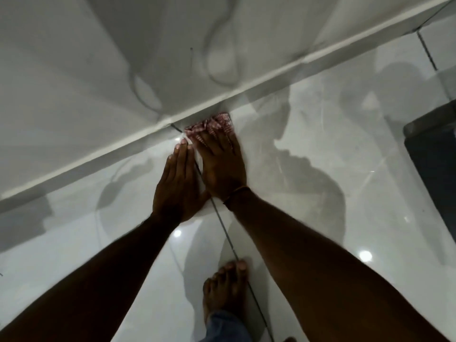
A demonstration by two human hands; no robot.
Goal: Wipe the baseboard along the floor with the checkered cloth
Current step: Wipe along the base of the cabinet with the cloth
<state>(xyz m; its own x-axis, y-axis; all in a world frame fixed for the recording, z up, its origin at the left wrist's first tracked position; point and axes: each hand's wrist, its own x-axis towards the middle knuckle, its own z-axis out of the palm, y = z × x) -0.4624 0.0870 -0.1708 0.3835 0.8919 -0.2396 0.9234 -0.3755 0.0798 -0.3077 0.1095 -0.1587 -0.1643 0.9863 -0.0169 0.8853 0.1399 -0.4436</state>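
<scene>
**Fingers flat on cloth at the baseboard**

Fingers (217,139) of the right hand (222,166) lie stretched out and spread, pressing down on the checkered cloth (212,125) rather than curling round it. The cloth, red and white, is bunched up under the fingertips on the glossy floor (308,183), its far edge touching the foot of the white baseboard (153,141) that runs on a slant across the view. A thin orange band (237,192) circles the right wrist.

Just beside it, the left hand (176,183) rests on the floor with its fingers straight and held close together, holding nothing; its fingertips lie near the baseboard, just left of the cloth. The heels of the two hands touch, forming a V shape.

Both bare forearms reach up from the bottom corners. Between them a bare foot (223,285) stands on the tile beside a dark grout line (227,233), with a denim hem (224,327) over the ankle. A dark object (434,154) sits at the right edge. Above the baseboard, the pale wall (98,58) carries soft shadows.
</scene>
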